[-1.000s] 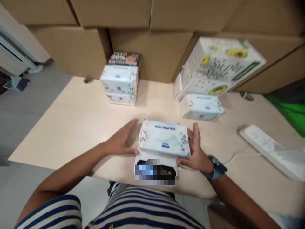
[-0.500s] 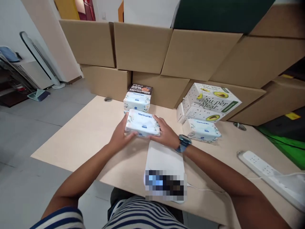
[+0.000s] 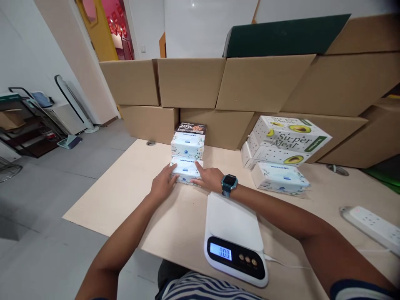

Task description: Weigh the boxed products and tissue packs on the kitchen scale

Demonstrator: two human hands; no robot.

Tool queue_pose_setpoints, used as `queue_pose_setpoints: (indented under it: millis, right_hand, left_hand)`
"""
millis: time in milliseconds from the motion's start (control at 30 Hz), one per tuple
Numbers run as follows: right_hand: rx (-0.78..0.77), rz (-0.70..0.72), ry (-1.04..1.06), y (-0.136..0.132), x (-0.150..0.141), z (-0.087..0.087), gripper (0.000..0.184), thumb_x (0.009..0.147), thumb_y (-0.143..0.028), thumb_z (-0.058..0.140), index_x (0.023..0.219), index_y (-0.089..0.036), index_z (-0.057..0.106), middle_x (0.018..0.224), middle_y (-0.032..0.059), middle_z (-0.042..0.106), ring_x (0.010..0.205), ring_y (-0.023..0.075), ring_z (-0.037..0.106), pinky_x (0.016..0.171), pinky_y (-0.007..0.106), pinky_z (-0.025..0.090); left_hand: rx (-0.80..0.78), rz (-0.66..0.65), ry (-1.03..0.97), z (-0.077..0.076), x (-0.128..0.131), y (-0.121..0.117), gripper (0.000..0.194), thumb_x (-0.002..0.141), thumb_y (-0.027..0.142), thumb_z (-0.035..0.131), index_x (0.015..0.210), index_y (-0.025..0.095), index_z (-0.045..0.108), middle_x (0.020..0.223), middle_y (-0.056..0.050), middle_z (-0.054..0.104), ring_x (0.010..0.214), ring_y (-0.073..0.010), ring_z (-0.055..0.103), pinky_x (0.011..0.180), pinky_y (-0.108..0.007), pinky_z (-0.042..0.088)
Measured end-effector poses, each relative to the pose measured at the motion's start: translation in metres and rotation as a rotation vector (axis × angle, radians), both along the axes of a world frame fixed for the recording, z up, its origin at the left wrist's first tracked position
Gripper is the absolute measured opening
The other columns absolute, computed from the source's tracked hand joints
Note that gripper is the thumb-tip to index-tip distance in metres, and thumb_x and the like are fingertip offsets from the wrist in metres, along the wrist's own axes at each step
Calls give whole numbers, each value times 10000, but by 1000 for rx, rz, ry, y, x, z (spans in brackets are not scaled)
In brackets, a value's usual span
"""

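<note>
Between my two hands is a white tissue pack (image 3: 186, 166) with blue print, low at the table, close in front of another tissue pack (image 3: 188, 144). My left hand (image 3: 163, 184) grips its left side, thumb at the front. On its right side is my right hand (image 3: 211, 179), with a finger on the top edge and a watch (image 3: 229, 183) on the wrist. Nearer to me, a white digital scale (image 3: 234, 221) reads 0.00 with a bare platform. A third tissue pack (image 3: 279, 177) lies to the right.
White avocado-print boxes (image 3: 289, 139) are stacked at the back right. A black printed box (image 3: 191, 128) stands behind the tissue packs. Large cardboard boxes (image 3: 190, 83) wall off the table's far side. A power strip (image 3: 373, 225) and a scale cable (image 3: 287, 262) lie at right.
Both hands have carried the tissue pack from above the scale's far end forward and down, against the pack behind. My view has tilted up, and the scale's display now shows clearly.
</note>
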State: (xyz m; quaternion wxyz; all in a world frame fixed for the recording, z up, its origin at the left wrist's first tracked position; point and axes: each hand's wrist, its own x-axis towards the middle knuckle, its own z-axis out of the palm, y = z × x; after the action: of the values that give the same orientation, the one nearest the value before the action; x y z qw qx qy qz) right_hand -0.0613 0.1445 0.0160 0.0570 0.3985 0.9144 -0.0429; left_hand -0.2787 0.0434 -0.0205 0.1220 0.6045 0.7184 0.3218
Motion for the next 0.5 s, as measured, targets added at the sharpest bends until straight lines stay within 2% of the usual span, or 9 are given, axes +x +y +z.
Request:
queue_pose_setpoints:
  millis: [133, 233, 333, 400, 467, 500]
  right_hand:
    - [4, -27, 36, -6, 3, 7, 958, 1095, -699, 376, 1800, -115, 90, 1294, 231, 820, 1159, 385, 811, 880, 424, 585]
    - [26, -88, 94, -12, 29, 11, 922, 1112, -653, 360, 1808, -152, 20, 1376, 191, 801, 1169, 368, 808, 881, 420, 586]
    - [109, -226, 271, -8, 86, 3, 881, 1096, -624, 409, 1808, -187, 126, 1320, 120, 832, 1087, 320, 821, 865, 403, 593]
    - [213, -367, 473, -1, 138, -14, 827, 1073, -610, 449, 1770, -193, 294, 1255, 101, 849, 1022, 296, 818, 847, 398, 600]
    - [353, -536, 727, 6, 194, -37, 769, 1042, -632, 487, 1663, -177, 490, 1255, 137, 839, 1059, 309, 795, 900, 429, 609]
    - [427, -624, 855, 10, 220, -48, 751, 1031, -659, 498, 1594, -167, 560, 1271, 167, 824, 1105, 328, 775, 951, 463, 607]
  left_hand:
    - [4, 8, 23, 0, 0, 4, 530, 1065, 403, 589, 1578, 276, 616, 1786, -93, 469, 1648, -334, 491, 1342, -527, 476]
    - [45, -7, 46, -2, -2, 6, 601, 1047, 444, 619, 1601, 215, 576, 1851, -152, 319, 1708, -374, 373, 1396, -579, 377]
    - [234, -60, 131, -6, -4, 4, 689, 1048, 524, 620, 1626, 165, 509, 1849, -226, 275, 1734, -401, 301, 1404, -632, 326]
    - [422, -150, 198, -5, -3, 2, 642, 1065, 536, 603, 1600, 193, 513, 1800, -241, 376, 1705, -390, 373, 1371, -639, 378]
    - [564, -280, 214, 1, 8, 3, 559, 1078, 519, 599, 1561, 245, 536, 1720, -219, 508, 1652, -368, 470, 1337, -630, 428]
    - [585, -349, 186, 7, 19, 4, 529, 1082, 517, 596, 1546, 269, 545, 1687, -199, 554, 1634, -357, 500, 1332, -626, 436]
